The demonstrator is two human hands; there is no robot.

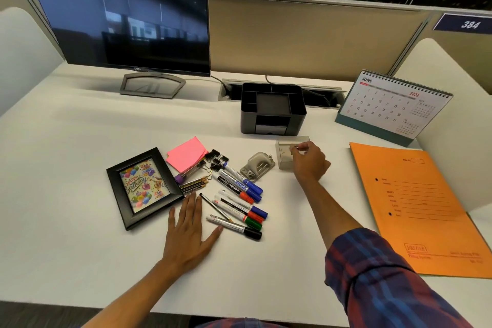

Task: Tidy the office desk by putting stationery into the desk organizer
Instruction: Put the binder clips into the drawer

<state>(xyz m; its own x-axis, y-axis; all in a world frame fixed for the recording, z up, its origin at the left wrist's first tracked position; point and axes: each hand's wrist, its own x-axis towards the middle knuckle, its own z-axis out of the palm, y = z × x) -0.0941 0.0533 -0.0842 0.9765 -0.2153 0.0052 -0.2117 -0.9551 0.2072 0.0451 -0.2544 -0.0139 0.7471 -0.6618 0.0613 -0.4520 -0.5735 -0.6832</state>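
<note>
A black desk organizer (pixel 273 110) stands at the middle back of the white desk (pixel 80 141). In front of it my right hand (pixel 310 162) grips a small clear plastic box (pixel 285 153) at its right side, fingers curled over it. My left hand (pixel 190 229) rests flat on the desk, fingers straight, just left of a heap of markers (pixel 241 200). Pink sticky notes (pixel 186 153), black binder clips (pixel 217 158), pencils (pixel 194 184), a purple-capped pen (pixel 187 173) and a grey punch (pixel 257 166) lie around the heap.
A black photo frame (pixel 143 186) lies left of the stationery. An orange file folder (pixel 426 208) lies at the right, with a desk calendar (pixel 394 106) behind it. A monitor (pixel 119 16) stands at the back left, and a cable slot (pixel 330 96) runs behind the organizer.
</note>
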